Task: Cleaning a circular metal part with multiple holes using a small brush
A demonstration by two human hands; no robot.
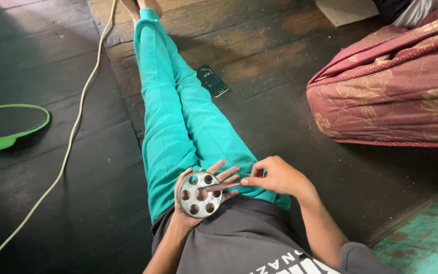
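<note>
My left hand (pixel 206 189) lies palm up over my lap and holds a round grey metal disc (pixel 199 194) with several round holes in it. My right hand (pixel 276 176) pinches a thin metal rod-like tool (pixel 222 186) whose tip rests on the middle of the disc. Both hands hover just above my legs in teal trousers (pixel 178 111), which stretch out over the dark wooden floor.
A dark phone (pixel 212 80) lies on the floor right of my legs. A folded red patterned mattress (pixel 391 86) sits at the right. A pale cable (pixel 72 137) runs along the floor at left, near a green-rimmed round object (pixel 6 127).
</note>
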